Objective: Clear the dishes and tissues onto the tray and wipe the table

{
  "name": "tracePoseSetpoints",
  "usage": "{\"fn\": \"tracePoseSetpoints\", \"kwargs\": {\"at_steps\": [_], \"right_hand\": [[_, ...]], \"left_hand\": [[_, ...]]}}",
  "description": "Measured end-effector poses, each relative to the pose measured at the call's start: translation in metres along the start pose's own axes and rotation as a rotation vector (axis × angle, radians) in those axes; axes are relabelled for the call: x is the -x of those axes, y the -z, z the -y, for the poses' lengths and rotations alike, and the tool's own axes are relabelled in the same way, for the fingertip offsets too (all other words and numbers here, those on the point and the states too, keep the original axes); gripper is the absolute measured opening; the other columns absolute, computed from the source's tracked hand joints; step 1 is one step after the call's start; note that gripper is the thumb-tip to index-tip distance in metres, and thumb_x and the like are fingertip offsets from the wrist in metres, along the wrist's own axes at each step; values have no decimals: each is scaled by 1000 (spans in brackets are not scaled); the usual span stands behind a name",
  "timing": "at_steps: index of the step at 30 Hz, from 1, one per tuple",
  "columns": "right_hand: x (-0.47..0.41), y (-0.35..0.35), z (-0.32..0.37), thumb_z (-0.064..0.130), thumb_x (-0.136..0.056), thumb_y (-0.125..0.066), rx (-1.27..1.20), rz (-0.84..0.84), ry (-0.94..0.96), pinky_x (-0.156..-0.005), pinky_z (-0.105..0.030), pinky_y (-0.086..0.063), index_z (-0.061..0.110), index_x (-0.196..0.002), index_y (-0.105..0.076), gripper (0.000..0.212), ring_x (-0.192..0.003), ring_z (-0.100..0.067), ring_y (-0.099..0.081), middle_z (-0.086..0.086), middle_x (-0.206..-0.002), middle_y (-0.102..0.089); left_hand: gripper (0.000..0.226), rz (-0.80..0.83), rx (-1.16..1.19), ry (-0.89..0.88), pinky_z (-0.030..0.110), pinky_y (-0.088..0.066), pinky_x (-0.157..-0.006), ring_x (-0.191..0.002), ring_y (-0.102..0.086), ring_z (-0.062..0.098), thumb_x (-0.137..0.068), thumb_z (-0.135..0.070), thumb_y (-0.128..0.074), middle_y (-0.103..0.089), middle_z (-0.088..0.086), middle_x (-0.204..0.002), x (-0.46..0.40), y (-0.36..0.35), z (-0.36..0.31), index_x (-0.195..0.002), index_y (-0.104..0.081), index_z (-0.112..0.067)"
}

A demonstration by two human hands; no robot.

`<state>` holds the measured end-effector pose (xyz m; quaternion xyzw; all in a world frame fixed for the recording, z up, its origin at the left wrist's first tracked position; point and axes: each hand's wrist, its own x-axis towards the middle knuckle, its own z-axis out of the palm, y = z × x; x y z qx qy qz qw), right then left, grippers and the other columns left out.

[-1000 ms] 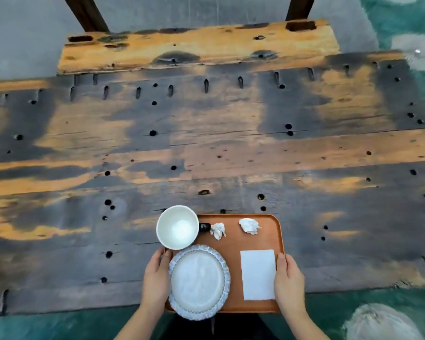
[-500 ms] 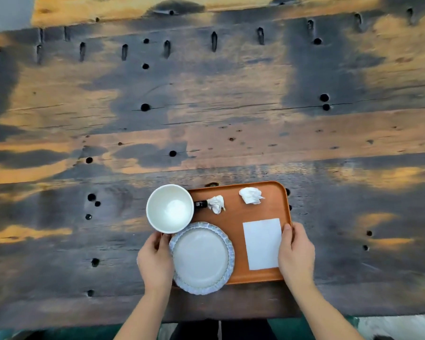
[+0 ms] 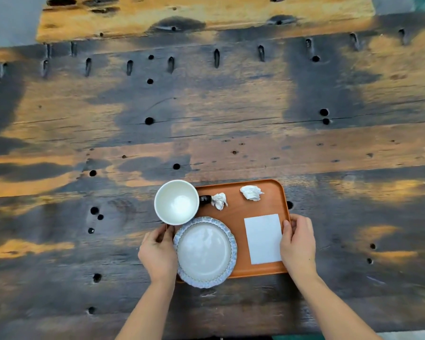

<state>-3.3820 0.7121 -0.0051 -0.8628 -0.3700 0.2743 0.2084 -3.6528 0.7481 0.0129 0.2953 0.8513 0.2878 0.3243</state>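
An orange tray lies on the dark wooden table, near its front edge. On the tray stand a white bowl at the far left and a blue-rimmed plate at the near left. Two crumpled tissues lie at the tray's far side, with a small black object beside the bowl. A flat white napkin lies at the right. My left hand grips the tray's left edge. My right hand grips the right edge.
The table top is weathered planks with many holes and slots. A lighter wooden bench runs along the far side. Grey floor shows at the upper left.
Both hands have pushed the tray away from the table's near edge, toward the middle. The grip on both tray edges is unchanged.
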Motion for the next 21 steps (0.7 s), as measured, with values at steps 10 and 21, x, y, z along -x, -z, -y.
{"fn": "tracePoseSetpoints", "kwargs": {"at_steps": [10,21], "right_hand": [[-8,8,6,17,-98,-53,58,31,1,-77,-33,-47,19,-97,-51,3,-91,-20,-56,-1,-99,-54],[52,59,-26,15,-90,-63,106,312,-105,-99,-41,-47,6,-123,-58,34,-112,-30,-60,-13,-122,-61]], "left_hand": [[10,118,-111,-96,30,-46,-79,-84,-65,19,-91,-13,-71,-71,0,-86,-10,11,6,-101,-72,-13],[16,471,-161,195,31,-47,-58,-60,-55,24,-98,-7,-51,-63,8,-73,23,69,41,-84,-58,-12]]}}
